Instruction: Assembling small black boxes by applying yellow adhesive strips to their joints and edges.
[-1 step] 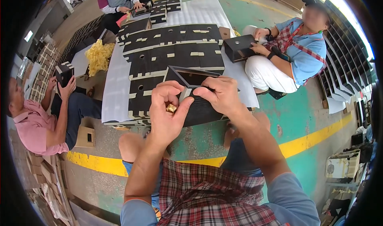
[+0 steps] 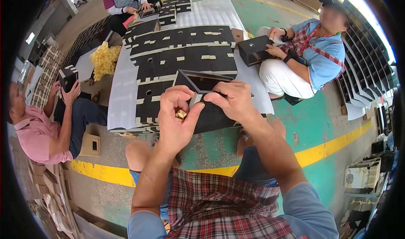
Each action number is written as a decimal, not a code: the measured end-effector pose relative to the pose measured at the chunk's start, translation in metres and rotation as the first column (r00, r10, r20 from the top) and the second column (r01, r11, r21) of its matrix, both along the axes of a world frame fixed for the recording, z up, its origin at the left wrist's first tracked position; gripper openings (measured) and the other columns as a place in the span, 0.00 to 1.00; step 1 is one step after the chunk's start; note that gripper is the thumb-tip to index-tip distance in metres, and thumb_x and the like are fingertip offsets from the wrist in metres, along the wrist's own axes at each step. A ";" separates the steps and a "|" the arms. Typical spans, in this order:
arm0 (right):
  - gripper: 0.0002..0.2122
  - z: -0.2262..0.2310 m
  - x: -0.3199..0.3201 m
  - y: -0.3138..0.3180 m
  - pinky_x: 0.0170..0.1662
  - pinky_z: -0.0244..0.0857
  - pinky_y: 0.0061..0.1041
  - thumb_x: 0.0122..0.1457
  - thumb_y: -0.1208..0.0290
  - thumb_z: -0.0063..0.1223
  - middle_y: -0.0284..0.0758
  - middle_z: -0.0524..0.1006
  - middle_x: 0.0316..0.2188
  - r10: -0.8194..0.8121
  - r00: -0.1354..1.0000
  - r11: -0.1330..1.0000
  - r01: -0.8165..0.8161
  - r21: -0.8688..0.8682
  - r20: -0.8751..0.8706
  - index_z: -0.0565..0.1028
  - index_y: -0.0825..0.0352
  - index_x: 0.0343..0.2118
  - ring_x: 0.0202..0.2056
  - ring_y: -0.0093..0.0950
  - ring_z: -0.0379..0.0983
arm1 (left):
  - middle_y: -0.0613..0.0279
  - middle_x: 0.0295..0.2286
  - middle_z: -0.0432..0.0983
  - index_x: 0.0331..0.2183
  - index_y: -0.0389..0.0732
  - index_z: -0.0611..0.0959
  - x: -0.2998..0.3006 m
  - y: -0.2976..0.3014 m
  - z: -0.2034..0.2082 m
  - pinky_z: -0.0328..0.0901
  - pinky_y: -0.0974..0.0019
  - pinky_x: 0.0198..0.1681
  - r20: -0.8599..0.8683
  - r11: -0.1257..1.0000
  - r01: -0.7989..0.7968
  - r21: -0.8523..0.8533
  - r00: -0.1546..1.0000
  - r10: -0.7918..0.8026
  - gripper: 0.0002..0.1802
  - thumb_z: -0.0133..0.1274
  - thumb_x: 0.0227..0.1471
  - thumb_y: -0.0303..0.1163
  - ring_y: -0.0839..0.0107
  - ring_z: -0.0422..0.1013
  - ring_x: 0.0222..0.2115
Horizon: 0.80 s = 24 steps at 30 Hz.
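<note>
Your left hand (image 2: 177,121) pinches small brass pieces (image 2: 181,114) while your right hand (image 2: 232,100) grips the black box (image 2: 206,100), held above your knees. A loose pinch could drop the pieces onto the floor (image 2: 320,125), I'd judge.

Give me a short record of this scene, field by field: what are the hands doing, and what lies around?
Left hand: grips the black box at its near corner, small yellowish bits in the palm
Right hand: pinches the box's rim
Box: open, tilted, held above the floor
Ahead: black panels laid flat on white sheets
Yellow heap: left of the panels
Others: three people sit around, each with a dark box
Floor: green, with a yellow line
</note>
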State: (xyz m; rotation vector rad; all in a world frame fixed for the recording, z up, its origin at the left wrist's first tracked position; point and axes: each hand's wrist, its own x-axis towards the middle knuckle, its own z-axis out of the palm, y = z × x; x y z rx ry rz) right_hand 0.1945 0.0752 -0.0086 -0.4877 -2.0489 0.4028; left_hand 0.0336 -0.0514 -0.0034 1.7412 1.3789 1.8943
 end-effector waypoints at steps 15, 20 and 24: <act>0.22 0.000 0.000 0.000 0.25 0.65 0.35 0.56 0.46 0.64 0.35 0.73 0.15 0.043 0.998 0.999 -0.043 -0.019 0.046 0.77 0.62 0.20 0.20 0.38 0.75 | 0.54 0.42 0.82 0.40 0.39 0.73 -0.014 -0.013 0.015 0.66 0.79 0.30 0.121 1.000 -0.008 -0.020 0.993 0.010 0.15 0.61 0.56 0.15 0.86 0.69 0.26; 0.23 -0.002 -0.002 0.000 0.24 0.65 0.34 0.55 0.45 0.65 0.35 0.72 0.14 0.059 0.995 0.998 -0.059 -0.001 0.076 0.76 0.62 0.20 0.19 0.38 0.74 | 0.56 0.39 0.83 0.37 0.40 0.74 -0.013 -0.016 0.022 0.66 0.79 0.30 -0.071 0.992 -0.117 -0.052 0.991 0.113 0.14 0.61 0.55 0.14 0.86 0.69 0.27; 0.23 -0.003 -0.004 0.000 0.23 0.65 0.34 0.55 0.45 0.65 0.35 0.72 0.14 0.066 0.994 0.998 -0.067 0.015 0.085 0.76 0.62 0.19 0.19 0.37 0.74 | 0.60 0.37 0.84 0.36 0.40 0.76 -0.014 -0.015 0.031 0.67 0.76 0.30 -0.193 0.981 -0.178 -0.073 0.968 0.162 0.15 0.64 0.51 0.15 0.84 0.69 0.25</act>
